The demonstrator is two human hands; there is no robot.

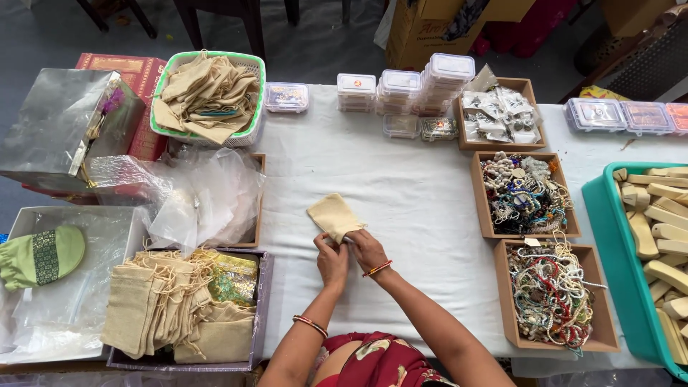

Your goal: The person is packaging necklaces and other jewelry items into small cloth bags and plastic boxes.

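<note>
A small beige cloth pouch (332, 214) lies on the white tablecloth (408, 186) in front of me. My left hand (331, 259) and my right hand (366, 247) both pinch its near end, fingers closed on the cloth, close together. Bangles ring both wrists. A tray of beige drawstring bags (161, 304) sits just left of my left arm. Two wooden boxes of bead strings (524, 193) (552, 294) stand to the right of my right arm.
A green basket of folded cloth pouches (209, 95) stands at the back left, beside a silver box (61, 125) and clear plastic bags (204, 197). Stacked clear plastic containers (423, 86) line the far edge. A teal crate of wooden pieces (656, 236) is far right.
</note>
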